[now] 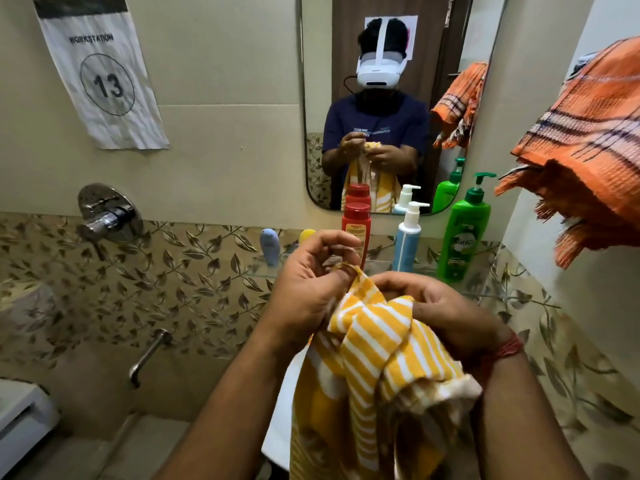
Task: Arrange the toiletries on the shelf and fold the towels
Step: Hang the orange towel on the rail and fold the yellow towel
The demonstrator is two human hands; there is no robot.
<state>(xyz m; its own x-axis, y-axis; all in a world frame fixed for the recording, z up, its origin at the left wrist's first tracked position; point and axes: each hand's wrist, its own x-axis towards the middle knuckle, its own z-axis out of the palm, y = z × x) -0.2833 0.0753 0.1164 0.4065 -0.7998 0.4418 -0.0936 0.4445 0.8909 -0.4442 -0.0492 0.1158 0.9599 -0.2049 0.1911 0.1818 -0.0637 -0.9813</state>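
A yellow-and-white striped towel [374, 344] hangs bunched in front of me, held up by both hands. My left hand [304, 282] pinches its top edge between thumb and fingers. My right hand [446, 313] grips the bunched cloth just to the right. Behind them a glass shelf [381, 266] carries a red bottle [356, 226], a blue-and-white pump bottle [408, 237], a green pump bottle [465, 237], a small pale-blue bottle [270, 245] and a yellow item [306, 234] partly hidden by my left hand.
An orange checked towel [588, 147] hangs at the right, close above the shelf. A mirror [381, 98] is on the wall behind. A shower mixer [107, 216] and a spout [145, 358] are on the left wall. A white basin edge [287, 403] shows below the towel.
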